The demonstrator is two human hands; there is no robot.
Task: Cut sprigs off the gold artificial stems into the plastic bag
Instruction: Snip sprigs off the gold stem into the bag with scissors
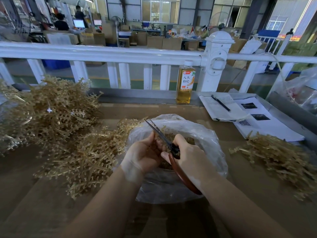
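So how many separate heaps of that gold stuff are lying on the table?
2, apart from cut bits inside the plastic bag: a big heap of gold stems left of the bag and a smaller heap on its right. More may lie beyond the picture's edges.

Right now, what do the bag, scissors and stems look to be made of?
Bag: thin clear plastic film, crinkled and glossy, contents showing through.
Scissors: dark metal blades with a dull sheen; handles smooth reddish-brown, probably plastic.
Stems: moulded plastic by the look, matte gold, with identical repeating sprigs.
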